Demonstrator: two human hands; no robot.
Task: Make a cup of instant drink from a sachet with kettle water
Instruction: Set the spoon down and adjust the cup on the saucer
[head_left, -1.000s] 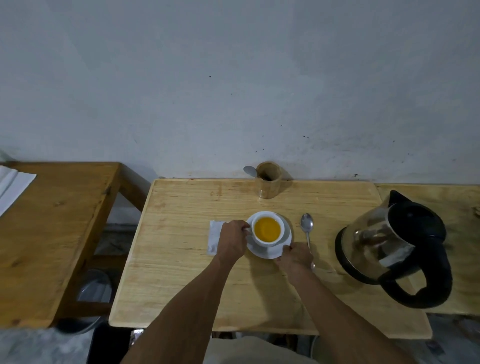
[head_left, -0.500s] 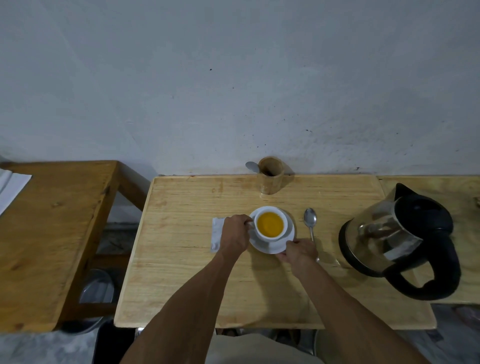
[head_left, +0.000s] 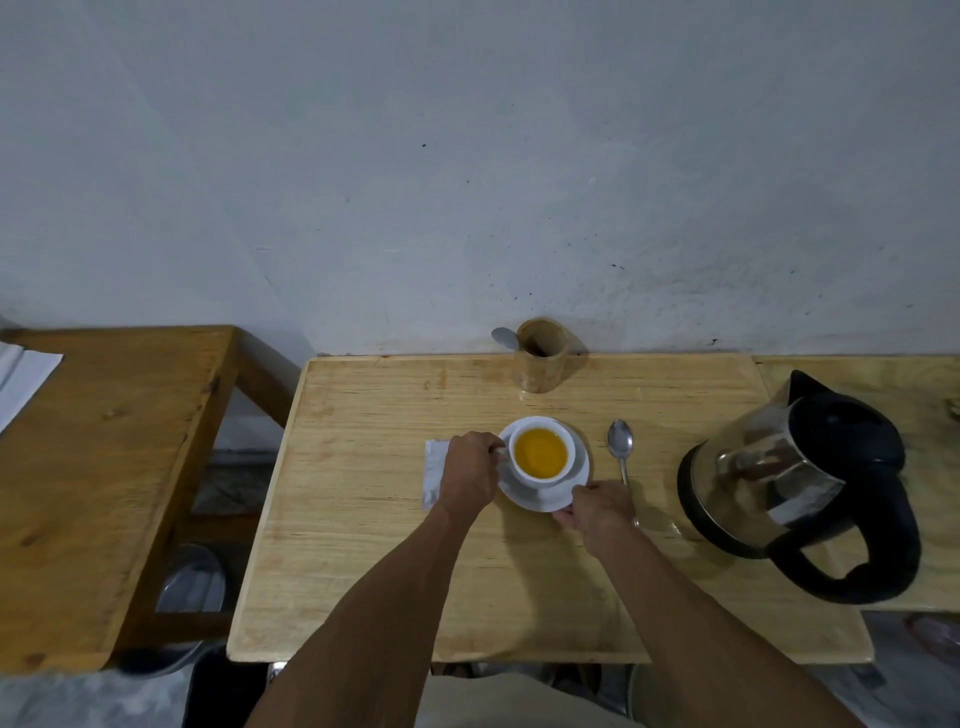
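Observation:
A white cup (head_left: 567, 441) full of orange-yellow drink stands on a white saucer (head_left: 540, 500) in the middle of the light wooden table (head_left: 363, 519). My left hand (head_left: 467, 475) grips the cup's handle on its left side. My right hand (head_left: 597, 506) pinches the saucer's near right rim. A white sachet (head_left: 434, 473) lies flat just left of my left hand, partly hidden by it. A metal spoon (head_left: 621, 449) lies to the right of the saucer. The glass and black kettle (head_left: 795, 483) stands at the table's right.
A wooden holder (head_left: 541, 356) with a spoon (head_left: 505, 338) in it stands at the table's back edge by the wall. A darker wooden table (head_left: 104, 467) with white paper (head_left: 21, 382) is to the left. A metal bin (head_left: 189, 587) sits below in the gap.
Both hands keep their hold on cup and saucer. The cup and saucer have slid a little away from me, toward the wall; the view has tilted slightly.

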